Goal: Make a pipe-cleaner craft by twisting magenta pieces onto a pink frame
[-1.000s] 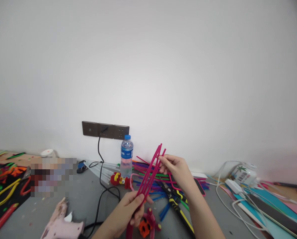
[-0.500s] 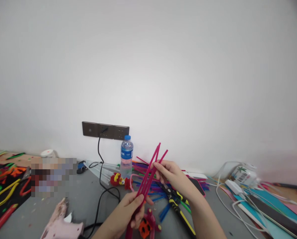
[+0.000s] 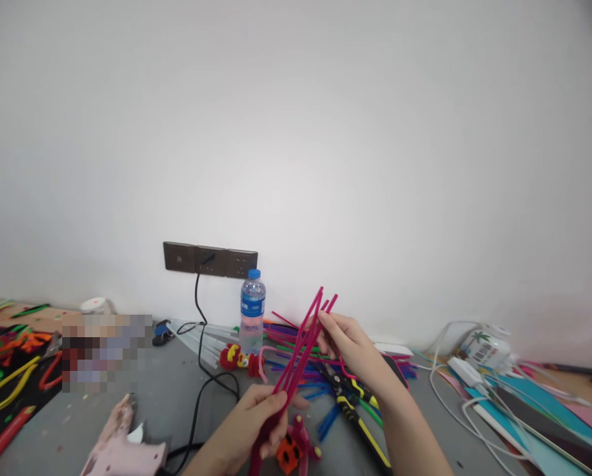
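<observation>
Several magenta pipe cleaners [image 3: 300,354] rise at a slant in a bundle, their upper ends spread a little apart. My left hand [image 3: 259,413] is closed around the lower part of the bundle. Higher up, my right hand [image 3: 348,340] pinches the stems near their tips, with thumb and index finger together. Just below the left hand lies an orange and pink craft piece [image 3: 289,453] with black spots. A pair of yellow and black pliers [image 3: 358,423] rests under the right forearm. Behind the hands, loose blue, purple and green pipe cleaners [image 3: 328,420] cover the table.
A water bottle [image 3: 252,307] stands by the wall beside a red and yellow figure [image 3: 235,359]. A pink glue gun [image 3: 125,453] lies at the front left, a black cord [image 3: 197,410] near it. White cables [image 3: 442,403] and coloured sheets [image 3: 524,390] lie at right.
My right hand has shifted slightly right along the pipe cleaners, and more of their tips now show separately. The left hand keeps its grip in nearly the same place.
</observation>
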The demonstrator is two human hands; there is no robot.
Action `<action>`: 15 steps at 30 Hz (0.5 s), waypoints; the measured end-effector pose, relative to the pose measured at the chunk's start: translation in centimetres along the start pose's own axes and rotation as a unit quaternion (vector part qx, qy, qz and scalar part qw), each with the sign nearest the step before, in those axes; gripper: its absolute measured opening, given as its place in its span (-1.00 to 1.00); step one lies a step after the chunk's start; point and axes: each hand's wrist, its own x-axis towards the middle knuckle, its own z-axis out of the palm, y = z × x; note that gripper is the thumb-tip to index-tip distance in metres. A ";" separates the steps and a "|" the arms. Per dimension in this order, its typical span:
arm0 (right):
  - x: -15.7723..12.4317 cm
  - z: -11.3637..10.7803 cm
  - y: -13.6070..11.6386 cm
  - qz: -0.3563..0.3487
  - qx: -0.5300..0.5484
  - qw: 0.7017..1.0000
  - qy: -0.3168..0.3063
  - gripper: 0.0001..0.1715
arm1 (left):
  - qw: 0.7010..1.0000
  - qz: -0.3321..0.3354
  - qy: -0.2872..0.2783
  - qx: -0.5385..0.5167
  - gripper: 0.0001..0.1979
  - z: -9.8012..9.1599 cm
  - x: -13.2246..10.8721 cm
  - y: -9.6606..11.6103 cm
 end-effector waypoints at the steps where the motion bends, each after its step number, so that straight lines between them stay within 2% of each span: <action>1: 0.0 0.0 0.0 -0.002 -0.004 1.000 0.002 -0.32 | 1.000 0.001 0.002 0.000 -0.51 0.0 0.0 0.1; 9: -0.3 0.0 0.5 0.001 -0.002 0.999 -0.039 -0.45 | 1.000 0.000 -0.003 0.001 -0.48 0.4 -0.2 0.6; 15: -0.3 0.1 0.1 0.005 -0.010 0.998 -0.057 -0.42 | 1.000 -0.005 0.021 0.023 -0.44 0.2 -0.1 0.0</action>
